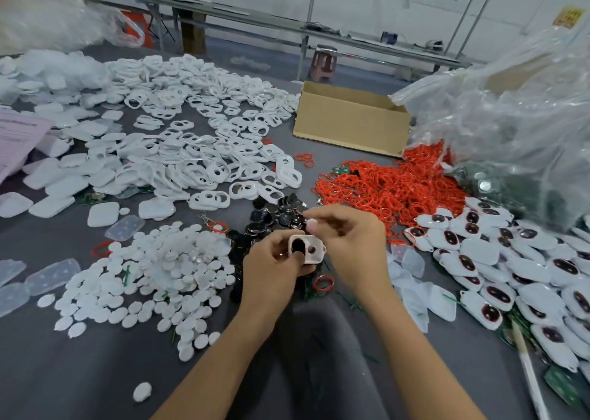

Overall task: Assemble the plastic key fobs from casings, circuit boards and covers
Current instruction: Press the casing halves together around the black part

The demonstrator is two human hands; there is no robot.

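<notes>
Both hands meet at centre over the grey table (pixel 95 371). The left hand (pixel 274 260) has its grip closed on a white two-hole casing (pixel 307 249); the right hand (pixel 348 231) pinches a small white piece just above it. White discs (pixel 153 279) lie at 9 o'clock, red rings (pixel 389 189) at 2, finished fobs (pixel 526 269) at 3.

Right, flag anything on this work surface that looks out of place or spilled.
One white disc lies alone near the front edge, well apart from the disc pile. A few red rings have strayed from the red heap towards the white casings. Otherwise the parts sit in rough sorted heaps; both hands hold one casing.
</notes>
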